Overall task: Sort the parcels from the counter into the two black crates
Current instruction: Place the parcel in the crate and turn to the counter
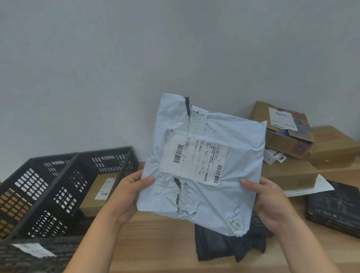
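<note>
Gripping crumpled pale grey plastic mailer bag by its sides, left hand and right hand, above wooden worktop.

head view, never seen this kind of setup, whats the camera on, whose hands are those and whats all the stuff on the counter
No machine here: a person wears one camera on the head, looking down at their own hands. The left hand and right hand grip the side edges of a pale grey mailer bag with a white label, held above the wooden counter. Two black crates stand at left: the left crate and the right crate, which has a brown box in it. At back right cardboard boxes are stacked, and dark parcels lie nearer.
</note>
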